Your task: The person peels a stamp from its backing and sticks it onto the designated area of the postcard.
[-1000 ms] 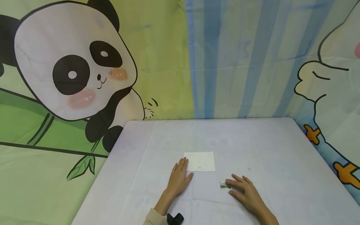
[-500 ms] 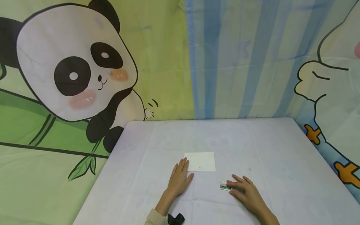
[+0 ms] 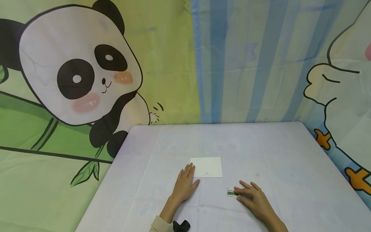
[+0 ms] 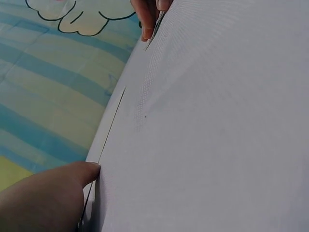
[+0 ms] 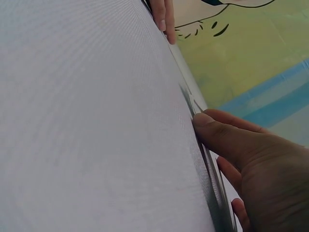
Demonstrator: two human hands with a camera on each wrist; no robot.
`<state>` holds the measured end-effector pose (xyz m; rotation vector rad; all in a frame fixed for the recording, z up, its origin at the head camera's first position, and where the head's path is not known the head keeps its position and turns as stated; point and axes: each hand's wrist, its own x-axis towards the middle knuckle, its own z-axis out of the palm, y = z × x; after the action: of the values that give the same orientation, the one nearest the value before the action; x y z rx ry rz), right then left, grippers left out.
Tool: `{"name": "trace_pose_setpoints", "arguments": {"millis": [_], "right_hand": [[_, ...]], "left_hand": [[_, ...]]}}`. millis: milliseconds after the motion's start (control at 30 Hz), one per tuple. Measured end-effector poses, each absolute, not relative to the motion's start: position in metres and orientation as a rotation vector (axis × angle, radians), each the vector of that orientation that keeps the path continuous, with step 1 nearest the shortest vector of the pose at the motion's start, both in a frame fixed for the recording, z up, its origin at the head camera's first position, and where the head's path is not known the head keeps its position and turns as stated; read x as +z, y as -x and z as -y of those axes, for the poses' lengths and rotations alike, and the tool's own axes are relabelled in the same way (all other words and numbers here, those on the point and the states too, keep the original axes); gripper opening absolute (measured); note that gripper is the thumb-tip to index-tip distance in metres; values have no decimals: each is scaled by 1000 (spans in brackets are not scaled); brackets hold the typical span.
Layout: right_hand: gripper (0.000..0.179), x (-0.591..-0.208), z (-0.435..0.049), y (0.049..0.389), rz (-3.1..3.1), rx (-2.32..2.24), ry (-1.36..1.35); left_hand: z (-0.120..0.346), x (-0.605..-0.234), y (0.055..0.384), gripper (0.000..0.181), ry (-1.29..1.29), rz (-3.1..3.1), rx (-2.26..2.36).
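1. Little shift since 1.0 s ago: head view has drifted slightly, and the stamp is turned a touch, its right end lower; both hands keep their places.
2. Right hand: thumb and index finger pinch the stamp at its right end; other fingers loosely bent, apart. Cannot tell whether the stamp touches the cloth.
3. Left hand: laid flat, fingers straight and close together, thumb spread away; fingertips overlap the left edge of the card.
4. Stamp location: between the hands, at the right fingertips, well apart from the left hand; nearer the person than the card and to its right.
5. Stamp: small, thin rectangle, green picture, pale border.
6. Card: larger flat rectangle, plain white, straight edges, faint mark near its lower edge.
7. Cloth: pale white-lavender, matte, soft creases; fine weave shows in the wrist views.
8. Left wrist: beige sleeve, black block beside it.
9. Beyond: printed fabric backdrop with a panda, blue stripes, shallow folds.
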<state>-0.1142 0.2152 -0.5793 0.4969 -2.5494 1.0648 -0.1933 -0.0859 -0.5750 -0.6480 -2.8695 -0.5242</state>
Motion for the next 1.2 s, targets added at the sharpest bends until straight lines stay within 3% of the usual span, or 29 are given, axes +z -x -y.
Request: {"name": "trace_pose_setpoints", "arguments": {"millis": [500, 800, 1200], "right_hand": [[18, -578, -215, 113, 2554, 1100, -439], [16, -575, -212, 117, 2498, 1110, -422], [10, -562, -198, 118, 2510, 1096, -283]], "left_hand": [[80, -555, 170, 75, 597, 2854, -740], [64, -529, 154, 67, 717, 2771, -762], [44, -513, 144, 43, 849, 2722, -810]]}}
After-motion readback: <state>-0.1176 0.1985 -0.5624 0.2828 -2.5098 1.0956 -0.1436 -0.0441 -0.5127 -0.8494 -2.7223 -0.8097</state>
